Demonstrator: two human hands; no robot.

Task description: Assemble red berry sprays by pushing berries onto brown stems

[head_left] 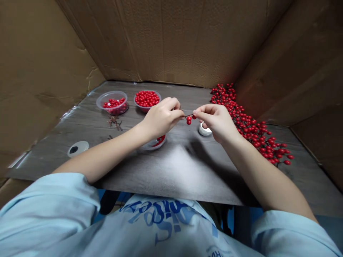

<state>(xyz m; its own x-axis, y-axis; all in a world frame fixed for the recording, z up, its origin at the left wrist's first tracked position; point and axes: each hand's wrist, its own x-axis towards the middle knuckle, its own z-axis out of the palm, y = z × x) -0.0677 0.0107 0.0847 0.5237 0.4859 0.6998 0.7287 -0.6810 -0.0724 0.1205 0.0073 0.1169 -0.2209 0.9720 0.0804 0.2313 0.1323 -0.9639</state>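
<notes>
The person's hands are raised together above the table, with the fingertips of each pinching opposite ends of the same short piece. The left hand (160, 119) and right hand (218, 123) are just apart, and between them is a small red berry sprig (189, 119), a thin dark stem carrying a few glossy berries. Just below the right hand sits a small white cup (205, 130), and a partly hidden clear bowl (154, 143) with red contents lies under the left wrist. Farther ahead, a clear plastic bowl (112, 101) holds a few berries beside a second bowl (147, 100) heaped with them. A long pile of berry stems (254, 132) runs along the right side of the grey table (80, 132), while brown twigs (115, 122) and a round white lid (77, 148) lie at the left, all inside cardboard walls (171, 39)
</notes>
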